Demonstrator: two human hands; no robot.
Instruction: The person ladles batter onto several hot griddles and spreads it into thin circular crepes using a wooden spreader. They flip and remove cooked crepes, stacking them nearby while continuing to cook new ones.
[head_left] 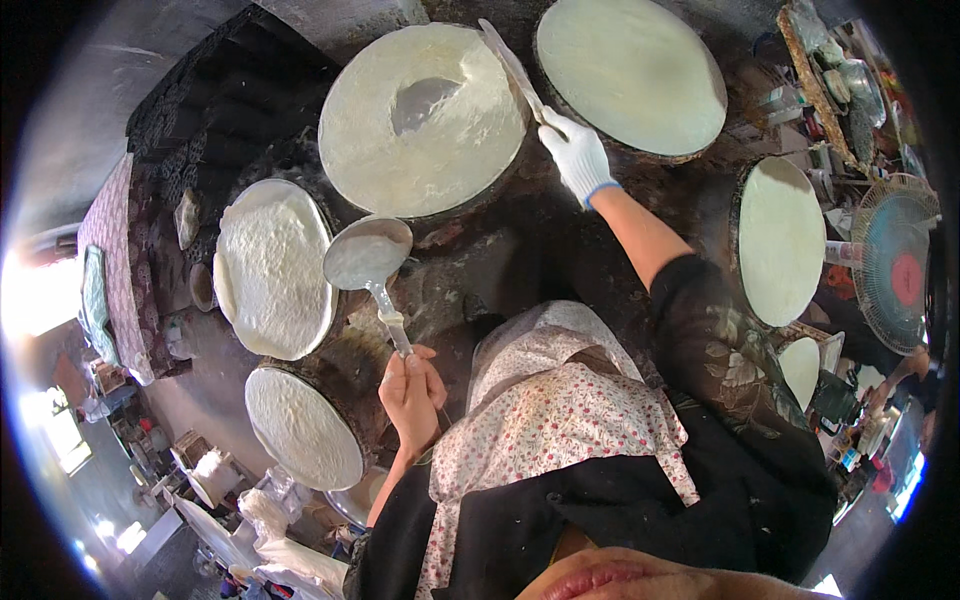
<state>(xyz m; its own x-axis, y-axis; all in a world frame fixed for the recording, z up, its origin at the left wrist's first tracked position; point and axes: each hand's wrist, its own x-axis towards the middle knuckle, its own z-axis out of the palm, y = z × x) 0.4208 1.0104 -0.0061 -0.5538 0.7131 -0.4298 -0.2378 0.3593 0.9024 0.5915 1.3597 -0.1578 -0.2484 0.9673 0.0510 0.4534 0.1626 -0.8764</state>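
My right hand (572,152), in a white glove with a blue cuff, is closed on a long flat spatula (505,62) at the right edge of a round griddle of pale batter (400,160), which has a bare grey patch in its middle. My bare left hand (410,395) grips the handle of a large flat ladle (365,258) holding pale liquid, just below that griddle. Left of the ladle, another round griddle (272,270) bears a lumpy white layer with raised edges.
More coated griddles surround me: upper right (630,70), right (780,240), lower left (300,430) and a smaller lower-right one (800,370). A rusty shelf with bowls (835,95) and a fan (895,260) stand at right, near another person's hand (905,370). A patterned cloth-covered surface (105,210) is at left.
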